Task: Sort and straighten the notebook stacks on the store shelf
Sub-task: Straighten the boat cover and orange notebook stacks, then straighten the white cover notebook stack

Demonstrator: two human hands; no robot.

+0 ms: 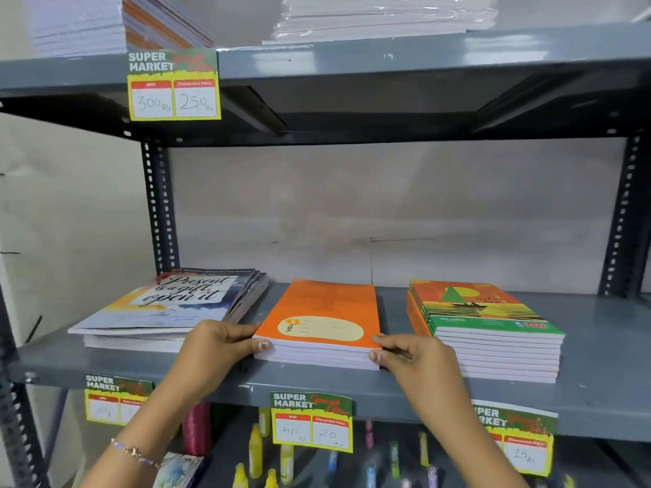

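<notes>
While both hands grip it from either side, the orange stack [318,325] sits at the centre of the frame on the grey shelf [599,332], between two other stacks. Its top cover is orange with a cream oval label near the front edge; white page edges show below, and the layers sit nearly flush, with slight unevenness at the front left corner. The left hand [218,341] clamps the front left corner, thumb on the page edges and fingers along the side. The right hand [408,353] clamps the front right corner the same way. The hands are apart, one at each end of the stack's front edge.

Left of centre, the script-cover stack [165,304] is fanned and skewed, upper copies overhanging the lower ones. Right of centre, the sailboat stack [486,325] stands taller, its orange spines slightly stepped at the left side. Neither touches the orange stack. A price tag [311,422] hangs from the shelf's front lip below it, marked 40 and 20. A bracelet [135,452] circles the left wrist at lower left.
</notes>
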